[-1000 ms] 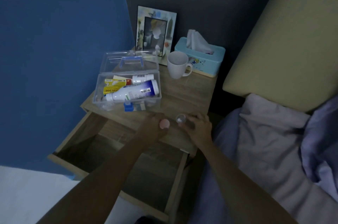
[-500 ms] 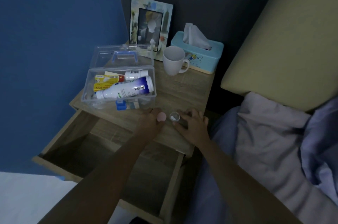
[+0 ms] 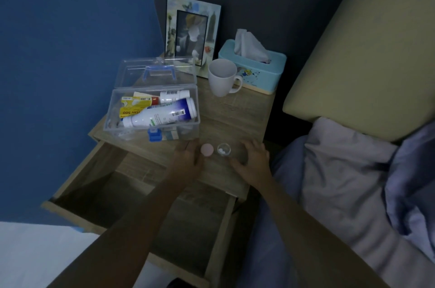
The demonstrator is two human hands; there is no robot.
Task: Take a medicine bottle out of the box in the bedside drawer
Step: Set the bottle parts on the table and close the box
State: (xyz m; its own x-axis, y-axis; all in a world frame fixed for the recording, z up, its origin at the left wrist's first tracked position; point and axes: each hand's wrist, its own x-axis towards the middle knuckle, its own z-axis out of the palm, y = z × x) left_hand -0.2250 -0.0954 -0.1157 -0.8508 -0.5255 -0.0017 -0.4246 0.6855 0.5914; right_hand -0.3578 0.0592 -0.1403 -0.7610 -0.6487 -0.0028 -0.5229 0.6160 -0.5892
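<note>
Left hand: released, fingers just beside round pink cap
Right hand: released, spread beside small clear open bottle
Clear plastic box: lid open, on wooden worktop

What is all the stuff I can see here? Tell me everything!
Nightstand: one, light wood, beside the bed.
Drawer: one, wood, pulled open.
Clear box: one, lid open, on the nightstand, left.
Big bottle: one, white, lying in the box.
Small bottle: one, white, behind it.
Yellow pack: one, in the box.
Mug: one, white, at the back.
Tissue box: one, light blue, right of the mug.
Picture frame: one, against the wall.
Pink cap: one, front edge.
Tiny clear vial: one, beside the cap.
Left hand: open, by the cap.
Right hand: open, by the vial.
</note>
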